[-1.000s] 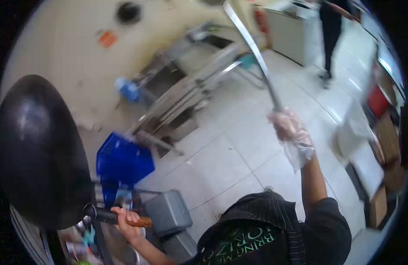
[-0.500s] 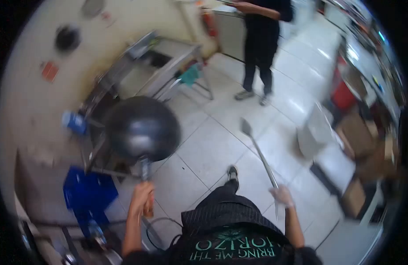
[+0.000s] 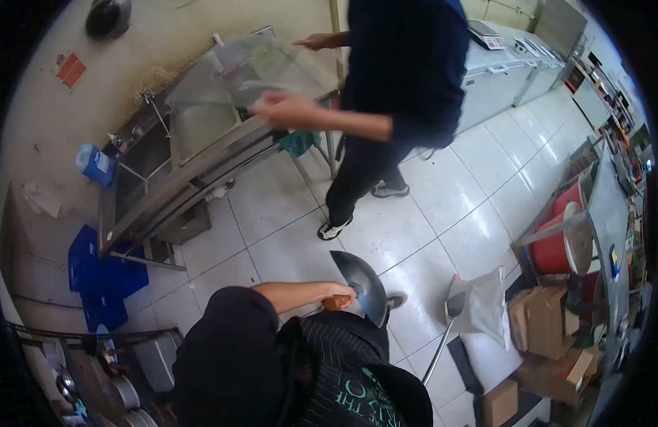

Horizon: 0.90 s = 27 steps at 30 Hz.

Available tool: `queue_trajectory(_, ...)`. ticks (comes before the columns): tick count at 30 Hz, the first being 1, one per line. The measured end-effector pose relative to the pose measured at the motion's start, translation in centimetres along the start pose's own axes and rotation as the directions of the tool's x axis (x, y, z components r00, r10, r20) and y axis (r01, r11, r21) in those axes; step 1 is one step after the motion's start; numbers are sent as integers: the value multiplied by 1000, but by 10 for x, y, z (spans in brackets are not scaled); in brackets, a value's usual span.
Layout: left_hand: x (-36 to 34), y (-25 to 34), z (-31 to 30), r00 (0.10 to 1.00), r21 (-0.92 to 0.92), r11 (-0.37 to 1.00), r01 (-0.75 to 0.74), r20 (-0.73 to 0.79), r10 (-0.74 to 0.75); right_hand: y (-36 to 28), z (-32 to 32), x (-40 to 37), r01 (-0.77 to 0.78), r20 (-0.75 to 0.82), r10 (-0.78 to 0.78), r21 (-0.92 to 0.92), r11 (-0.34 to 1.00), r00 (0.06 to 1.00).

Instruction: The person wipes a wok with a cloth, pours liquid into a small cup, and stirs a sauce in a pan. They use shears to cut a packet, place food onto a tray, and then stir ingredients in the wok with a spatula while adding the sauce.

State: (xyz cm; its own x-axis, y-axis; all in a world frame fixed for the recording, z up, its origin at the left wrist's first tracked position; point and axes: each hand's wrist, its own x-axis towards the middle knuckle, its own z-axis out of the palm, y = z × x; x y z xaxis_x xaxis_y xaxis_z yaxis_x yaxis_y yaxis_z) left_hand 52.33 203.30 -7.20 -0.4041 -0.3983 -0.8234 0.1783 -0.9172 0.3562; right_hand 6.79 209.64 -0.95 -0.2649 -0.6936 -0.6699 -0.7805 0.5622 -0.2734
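Note:
My left hand (image 3: pixel 338 292) grips the orange wooden handle of a black wok (image 3: pixel 366 283). The wok hangs low in front of my body, tilted on edge above the white floor tiles. A long steel ladle (image 3: pixel 453 306) points down to the right of the wok, its handle running back toward my apron. My right hand is hidden behind my body. A person in dark clothes (image 3: pixel 404 78) stands just ahead of me at a steel sink table, both hands out over it.
The steel sink table (image 3: pixel 194 160) lines the wall on the left, with blue crates (image 3: pixel 101 274) below it. A white plastic bag (image 3: pixel 486 306), cardboard boxes (image 3: pixel 546 327) and a red bucket (image 3: pixel 553 245) crowd the right. Steel counters (image 3: pixel 507 67) stand at the back.
The view has swung down and round. The wok has dropped from chest height to low by my waist. The ladle now points down. The other person is much closer.

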Motion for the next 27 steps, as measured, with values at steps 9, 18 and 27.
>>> queue_trajectory(9,114,260,61,927,132,919,371,17,-376,-176,-104,108,764,-172,-766,-92,639,620)
queue_trajectory(18,93,434,60,983,-672,740,-20,124,139,-307,-236,332,501,7,-520,258,826,854)
queue_trajectory(27,325,700,-12,983,123,992,37,-185,-14,-386,-329,474,501,-208,-493,-16,865,845)
